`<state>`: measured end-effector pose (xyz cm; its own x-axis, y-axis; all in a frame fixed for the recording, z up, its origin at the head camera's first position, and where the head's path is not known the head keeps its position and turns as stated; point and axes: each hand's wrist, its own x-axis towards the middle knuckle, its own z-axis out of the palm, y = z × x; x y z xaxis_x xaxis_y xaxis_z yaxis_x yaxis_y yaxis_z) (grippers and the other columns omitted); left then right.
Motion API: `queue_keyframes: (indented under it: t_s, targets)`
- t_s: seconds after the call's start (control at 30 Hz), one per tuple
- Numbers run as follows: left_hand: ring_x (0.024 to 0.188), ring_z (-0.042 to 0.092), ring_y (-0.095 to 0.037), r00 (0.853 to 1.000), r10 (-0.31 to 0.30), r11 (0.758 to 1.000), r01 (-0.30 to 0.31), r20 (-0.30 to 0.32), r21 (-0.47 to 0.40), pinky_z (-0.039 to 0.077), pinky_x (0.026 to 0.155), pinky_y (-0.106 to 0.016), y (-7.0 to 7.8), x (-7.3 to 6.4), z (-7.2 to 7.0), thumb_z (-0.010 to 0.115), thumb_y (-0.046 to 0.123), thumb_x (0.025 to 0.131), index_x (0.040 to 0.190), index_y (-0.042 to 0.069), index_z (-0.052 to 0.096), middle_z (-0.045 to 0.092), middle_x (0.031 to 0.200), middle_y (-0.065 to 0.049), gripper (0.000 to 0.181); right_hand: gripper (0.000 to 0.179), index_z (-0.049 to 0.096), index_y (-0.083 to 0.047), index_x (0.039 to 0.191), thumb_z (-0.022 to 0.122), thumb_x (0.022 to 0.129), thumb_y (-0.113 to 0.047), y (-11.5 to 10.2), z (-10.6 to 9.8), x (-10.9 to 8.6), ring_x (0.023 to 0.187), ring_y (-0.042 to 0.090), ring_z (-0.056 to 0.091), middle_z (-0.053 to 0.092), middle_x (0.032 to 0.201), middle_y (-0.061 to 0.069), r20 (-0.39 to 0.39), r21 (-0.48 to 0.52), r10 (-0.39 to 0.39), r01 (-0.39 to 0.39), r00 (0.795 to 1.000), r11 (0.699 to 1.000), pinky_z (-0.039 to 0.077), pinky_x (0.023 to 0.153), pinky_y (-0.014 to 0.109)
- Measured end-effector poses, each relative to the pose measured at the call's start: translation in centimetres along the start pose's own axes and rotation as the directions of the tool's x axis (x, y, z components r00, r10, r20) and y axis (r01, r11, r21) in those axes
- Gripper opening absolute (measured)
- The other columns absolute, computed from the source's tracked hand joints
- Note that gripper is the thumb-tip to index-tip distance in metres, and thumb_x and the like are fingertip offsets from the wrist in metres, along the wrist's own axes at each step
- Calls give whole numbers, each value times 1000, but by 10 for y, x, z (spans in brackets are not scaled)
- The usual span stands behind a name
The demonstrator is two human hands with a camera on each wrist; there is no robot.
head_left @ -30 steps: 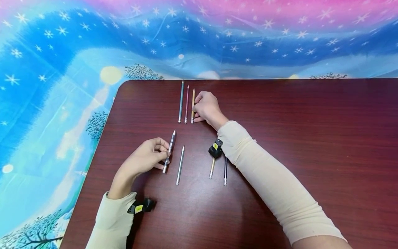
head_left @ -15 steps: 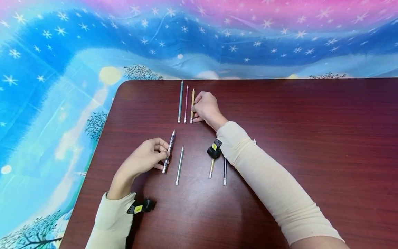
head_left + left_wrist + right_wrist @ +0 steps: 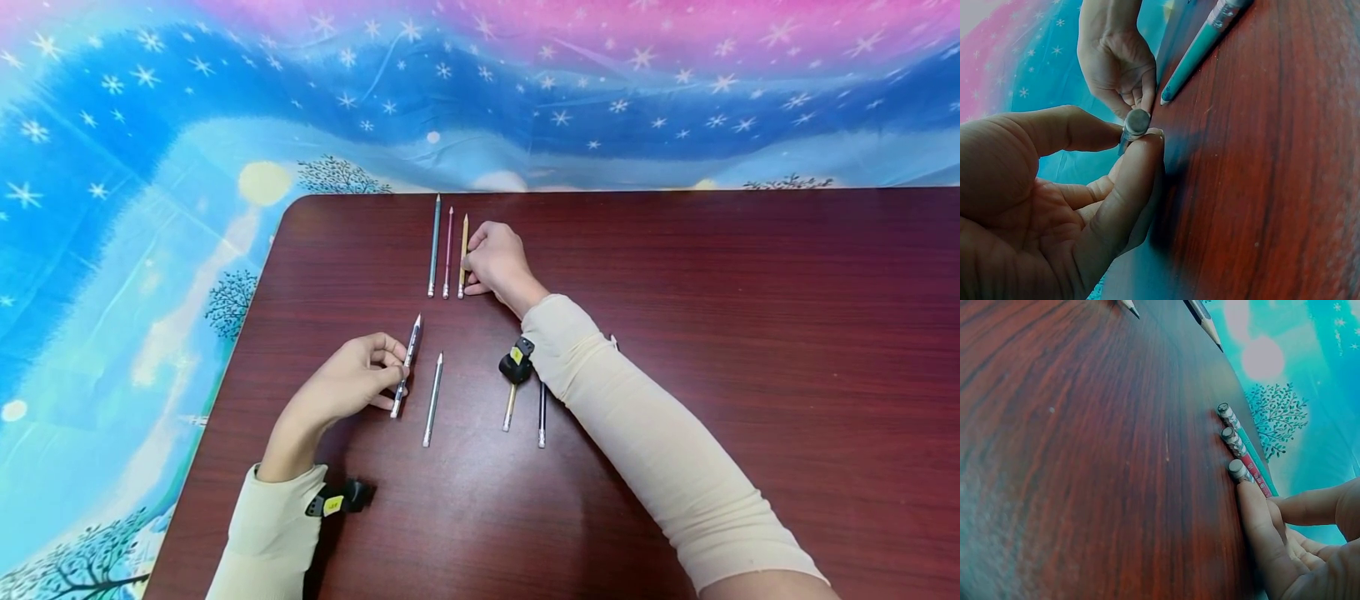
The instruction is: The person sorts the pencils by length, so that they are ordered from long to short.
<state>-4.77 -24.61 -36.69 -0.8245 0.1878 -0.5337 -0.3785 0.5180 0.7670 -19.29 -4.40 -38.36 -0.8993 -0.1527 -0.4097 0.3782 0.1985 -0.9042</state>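
My left hand (image 3: 348, 379) pinches a dark-and-white patterned pencil (image 3: 413, 337) between thumb and fingers, its tip pointing away from me. In the left wrist view the round eraser end (image 3: 1137, 121) of this pencil shows between the fingertips. Farther back, my right hand (image 3: 498, 257) pinches a yellow pencil (image 3: 464, 237), the rightmost of three side by side. A red pencil (image 3: 449, 250) and a teal pencil (image 3: 435, 246) lie just left of it. The right wrist view shows the index finger close by the yellow pencil's eraser (image 3: 1237, 467).
A grey-green pencil (image 3: 433, 400) lies right of the left hand. Under the right forearm, a second yellow pencil (image 3: 510, 408) and a dark pencil (image 3: 542, 425) are partly hidden. The brown table (image 3: 750, 333) meets a patterned cloth (image 3: 600, 100) at its back and left edges.
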Motion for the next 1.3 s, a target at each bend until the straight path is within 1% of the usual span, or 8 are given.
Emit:
queue_keyframes:
  t_s: [0.17, 0.4, 0.5, 0.87, 1.1, 1.3]
  targets:
    - [78, 65, -16, 1000, 2, 1000, -2, 2, -2, 65, 72, -34, 0, 0, 0, 54, 5, 98, 121, -5, 54, 61, 99, -11, 25, 14, 52, 2, 105, 61, 96, 9, -1, -2, -1, 53, 17, 54, 57, 88, 11, 11, 2, 3, -3, 1000, 1000, 63, 55, 32]
    - [77, 65, -16, 1000, 0, 999, 0, 8, -32, 65, 71, -33, -1, 1, 0, 53, 3, 96, 121, -6, 53, 62, 98, -10, 26, 17, 52, 5, 105, 61, 93, 13, 0, -3, 0, 51, 17, 55, 57, 85, 10, 15, 31, -4, 4, 1000, 1000, 62, 52, 30]
    - [77, 65, -16, 1000, 1, 999, 0, 7, -32, 65, 70, -33, 0, 2, 0, 53, 3, 96, 120, -6, 53, 61, 98, -10, 26, 17, 52, 4, 105, 61, 93, 12, -1, -3, 0, 51, 17, 56, 57, 85, 10, 17, 35, -2, 2, 1000, 999, 62, 52, 31]
    - [78, 66, -17, 1000, -3, 1000, 3, 8, -19, 65, 72, -35, 0, 0, 0, 53, 4, 97, 121, -5, 53, 62, 99, -10, 26, 16, 54, 3, 107, 63, 95, 9, -2, -5, -2, 54, 18, 56, 61, 88, 11, 29, 11, 12, -12, 1000, 1000, 63, 53, 32]
    - [78, 66, -17, 1000, -8, 1000, 8, 6, -20, 65, 72, -35, -1, -1, 0, 53, 5, 98, 122, -5, 53, 62, 100, -11, 26, 13, 52, 1, 102, 61, 95, 8, -3, -6, -4, 55, 18, 57, 61, 85, 14, 35, -13, 14, -13, 999, 1000, 63, 54, 32]
    - [78, 66, -17, 1000, -2, 1000, 2, 2, -23, 65, 72, -35, 0, -2, 1, 54, 5, 98, 122, -5, 53, 62, 101, -12, 26, 15, 51, -2, 98, 62, 95, 7, -3, -6, -4, 56, 18, 57, 58, 83, 13, 34, -21, 21, -20, 999, 1000, 63, 55, 32]
